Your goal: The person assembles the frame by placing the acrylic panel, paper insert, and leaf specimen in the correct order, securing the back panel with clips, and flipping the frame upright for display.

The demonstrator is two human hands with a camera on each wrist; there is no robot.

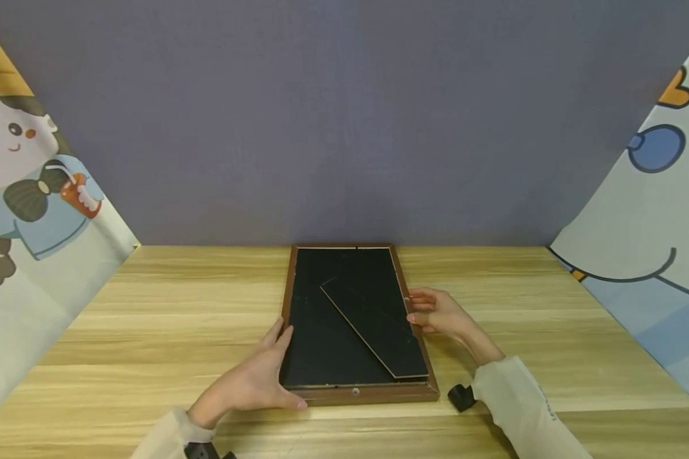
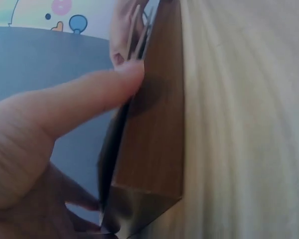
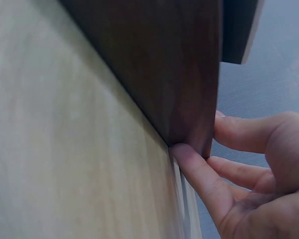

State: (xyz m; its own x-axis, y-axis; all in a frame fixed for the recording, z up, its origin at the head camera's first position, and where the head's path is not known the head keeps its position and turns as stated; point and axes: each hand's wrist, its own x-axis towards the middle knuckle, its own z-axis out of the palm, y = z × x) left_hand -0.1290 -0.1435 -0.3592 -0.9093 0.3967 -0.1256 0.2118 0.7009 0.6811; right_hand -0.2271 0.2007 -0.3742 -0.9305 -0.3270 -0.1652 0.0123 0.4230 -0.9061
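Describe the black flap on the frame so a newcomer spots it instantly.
On the wooden table, between the left hand and right hand, lies a brown frame with a black panel. The flap slants across that panel toward the frame's near right corner. Unlike the flat panel, it sits raised, with a pale edge.

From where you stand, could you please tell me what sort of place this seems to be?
Probably a staged work booth: a wood-grain tabletop backed by a plain grey panel, with cartoon-printed sheets on both sides.
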